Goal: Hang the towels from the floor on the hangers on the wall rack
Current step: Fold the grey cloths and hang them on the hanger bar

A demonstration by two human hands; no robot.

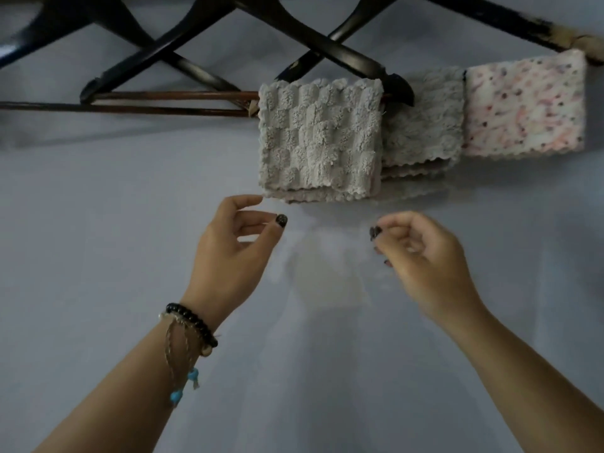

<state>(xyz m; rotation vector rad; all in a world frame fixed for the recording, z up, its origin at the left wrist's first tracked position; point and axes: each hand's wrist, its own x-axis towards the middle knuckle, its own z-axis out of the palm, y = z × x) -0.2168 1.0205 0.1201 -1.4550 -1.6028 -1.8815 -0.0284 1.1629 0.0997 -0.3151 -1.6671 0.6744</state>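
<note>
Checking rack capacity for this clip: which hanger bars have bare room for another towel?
The bars left of the checkered grey towel are bare. To its right it is crowded: the plain grey towel and speckled pink towel hang edge to edge.

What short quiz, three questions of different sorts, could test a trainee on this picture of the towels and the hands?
1. True or false: the left hand grips the checkered grey towel.
2. How many towels hang on the hangers?
3. Which towel hangs farthest right? A) checkered grey B) plain grey C) speckled white

Key:
1. False; both it and the right hand hold nothing, just below the towel.
2. Three.
3. C, the speckled white towel; the plain grey towel is in the middle.
</note>
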